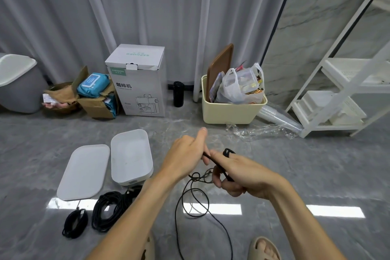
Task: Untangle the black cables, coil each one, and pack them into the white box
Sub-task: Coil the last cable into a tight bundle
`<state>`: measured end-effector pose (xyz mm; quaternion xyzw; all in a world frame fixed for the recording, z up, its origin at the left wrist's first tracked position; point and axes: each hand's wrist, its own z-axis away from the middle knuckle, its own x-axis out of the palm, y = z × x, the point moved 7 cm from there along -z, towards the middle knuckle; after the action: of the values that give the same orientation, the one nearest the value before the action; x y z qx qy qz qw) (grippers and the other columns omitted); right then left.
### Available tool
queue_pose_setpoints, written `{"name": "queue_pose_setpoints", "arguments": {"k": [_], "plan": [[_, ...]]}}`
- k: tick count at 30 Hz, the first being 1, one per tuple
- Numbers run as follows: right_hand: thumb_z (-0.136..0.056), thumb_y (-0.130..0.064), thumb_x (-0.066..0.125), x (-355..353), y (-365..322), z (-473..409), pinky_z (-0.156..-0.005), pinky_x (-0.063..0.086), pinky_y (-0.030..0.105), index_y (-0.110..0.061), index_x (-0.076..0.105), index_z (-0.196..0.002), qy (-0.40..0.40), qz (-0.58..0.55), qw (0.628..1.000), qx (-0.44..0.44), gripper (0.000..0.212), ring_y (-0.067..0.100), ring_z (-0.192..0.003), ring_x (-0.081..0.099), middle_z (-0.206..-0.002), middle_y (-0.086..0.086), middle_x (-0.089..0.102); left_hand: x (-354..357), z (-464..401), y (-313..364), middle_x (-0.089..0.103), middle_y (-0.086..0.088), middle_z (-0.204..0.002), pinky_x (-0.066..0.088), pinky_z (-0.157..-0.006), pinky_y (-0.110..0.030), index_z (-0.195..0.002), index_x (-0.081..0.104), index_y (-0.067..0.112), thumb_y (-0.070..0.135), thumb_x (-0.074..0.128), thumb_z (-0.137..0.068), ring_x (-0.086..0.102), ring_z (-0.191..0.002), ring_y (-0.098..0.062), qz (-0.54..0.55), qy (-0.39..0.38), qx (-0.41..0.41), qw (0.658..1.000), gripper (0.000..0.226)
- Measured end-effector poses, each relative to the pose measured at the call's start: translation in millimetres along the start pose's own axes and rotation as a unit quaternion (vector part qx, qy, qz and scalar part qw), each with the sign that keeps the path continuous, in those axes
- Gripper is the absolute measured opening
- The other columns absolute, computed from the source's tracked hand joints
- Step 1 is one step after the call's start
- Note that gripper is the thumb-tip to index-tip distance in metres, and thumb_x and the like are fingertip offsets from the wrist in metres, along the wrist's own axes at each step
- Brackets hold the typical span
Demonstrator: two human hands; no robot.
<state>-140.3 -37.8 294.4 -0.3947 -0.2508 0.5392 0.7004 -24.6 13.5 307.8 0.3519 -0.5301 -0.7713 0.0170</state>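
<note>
Two hands work one black cable point(191, 202) above the grey floor: the left hand point(185, 154) pinches its end, and the right hand point(238, 175) grips it, loops wound round a finger. Beside the open white box point(132, 156) lie two coiled cables point(109, 211). A carton point(139, 82) behind reads "SAPOUDR" and "咖啡机".

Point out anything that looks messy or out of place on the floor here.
A sleeve of clear plastic cups lies tipped on its side beside the cream bin, with crumpled clear wrap spread in front. The brown cardboard box by the curtain is torn open, overflowing.
</note>
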Motion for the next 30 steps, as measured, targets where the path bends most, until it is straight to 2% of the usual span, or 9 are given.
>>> {"name": "queue_pose_setpoints", "arguments": {"k": [5,9,12,14,17,20,25,27,30], "plan": [[-0.095,-0.065,0.038,10.6,0.0,5.3,-0.045,0.013,0.028,-0.014,0.067,-0.118,-0.114,-0.039,0.993,0.003,0.063,0.013,-0.044,0.013,-0.062,0.002,0.040,0.5,-2.1,4.6,0.059,0.004,-0.059,0.042,-0.066,-0.028,-0.053,0.060,0.021,0.048,0.034,-0.103,0.052,-0.056,-0.001,0.049,-0.003,0.014,0.999,0.063],[-0.101,-0.035,0.046,20.4,-5.1,6.1,-0.037,0.012,0.024,-0.004,0.067,-0.119,-0.204,-0.155,0.965,-0.048,0.041,0.004,-0.033,0.019,-0.056,0.002,0.037,3.5,-2.5,11.0,0.049,0.010,-0.065,0.041,-0.066,-0.012,-0.076,0.061,0.015,0.042,0.033,-0.105,0.048,-0.056,0.003,0.169,-0.026,0.024,0.985,0.049],[-0.101,-0.026,0.046,25.1,-13.7,7.2,-0.030,0.020,0.015,-0.006,0.064,-0.126,-0.250,-0.280,0.921,-0.105,0.037,0.002,-0.030,0.035,-0.061,0.004,0.053,9.7,-1.2,8.4,0.066,0.004,-0.081,0.046,-0.094,-0.025,-0.088,0.072,0.018,0.049,0.023,-0.105,0.063,-0.083,-0.002,0.274,-0.081,0.015,0.958,0.060],[-0.100,-0.024,0.050,25.2,-21.5,6.5,-0.029,0.028,0.015,-0.010,0.058,-0.137,-0.266,-0.356,0.884,-0.147,0.040,0.009,-0.034,0.050,-0.071,0.009,0.062,13.8,0.8,6.7,0.073,0.003,-0.104,0.033,-0.114,-0.036,-0.100,0.075,0.024,0.055,0.016,-0.102,0.062,-0.112,-0.007,0.334,-0.108,0.008,0.936,0.067],[-0.106,-0.015,0.035,27.1,-36.7,10.0,-0.048,0.055,0.028,-0.014,0.032,-0.153,-0.332,-0.491,0.784,-0.186,0.047,0.029,-0.060,0.069,-0.106,0.026,0.066,23.3,3.5,5.1,0.065,0.015,-0.128,0.016,-0.123,-0.042,-0.119,0.069,0.033,0.065,0.010,-0.099,0.046,-0.133,-0.002,0.368,-0.146,-0.012,0.918,0.069],[-0.108,-0.014,0.025,29.0,-45.4,14.6,-0.076,0.060,0.043,-0.021,0.016,-0.155,-0.366,-0.553,0.720,-0.204,0.048,0.042,-0.096,0.067,-0.135,0.031,0.054,37.3,10.1,10.1,0.057,0.016,-0.139,0.014,-0.123,-0.044,-0.128,0.060,0.036,0.075,0.014,-0.090,0.040,-0.139,-0.005,0.393,-0.200,-0.010,0.898,0.072],[-0.108,-0.014,0.030,22.3,-43.1,10.8,-0.093,0.054,0.055,-0.029,0.019,-0.157,-0.335,-0.616,0.687,-0.190,0.052,0.048,-0.126,0.052,-0.149,0.026,0.042,52.4,12.7,19.7,0.063,-0.003,-0.135,0.028,-0.120,-0.040,-0.126,0.066,0.023,0.047,0.011,-0.108,0.052,-0.132,-0.013,0.458,-0.189,-0.010,0.869,0.062],[-0.108,-0.014,0.031,15.3,-38.9,4.3,-0.097,0.050,0.057,-0.027,0.020,-0.157,-0.285,-0.626,0.702,-0.185,0.052,0.046,-0.133,0.046,-0.152,0.023,0.039,56.0,14.8,25.2,0.061,-0.005,-0.137,0.040,-0.113,-0.034,-0.136,0.055,0.018,0.042,0.009,-0.108,0.054,-0.130,-0.012,0.483,-0.194,-0.006,0.854,0.059],[-0.108,-0.014,0.032,-1.2,-33.4,-3.8,-0.106,0.041,0.060,-0.024,0.018,-0.158,-0.188,-0.622,0.733,-0.200,0.053,0.042,-0.143,0.034,-0.158,0.018,0.032,59.8,19.0,29.3,0.065,0.005,-0.131,0.049,-0.100,-0.035,-0.127,0.056,0.034,0.044,0.008,-0.107,0.059,-0.123,-0.011,0.497,-0.211,-0.010,0.842,0.053]]}}
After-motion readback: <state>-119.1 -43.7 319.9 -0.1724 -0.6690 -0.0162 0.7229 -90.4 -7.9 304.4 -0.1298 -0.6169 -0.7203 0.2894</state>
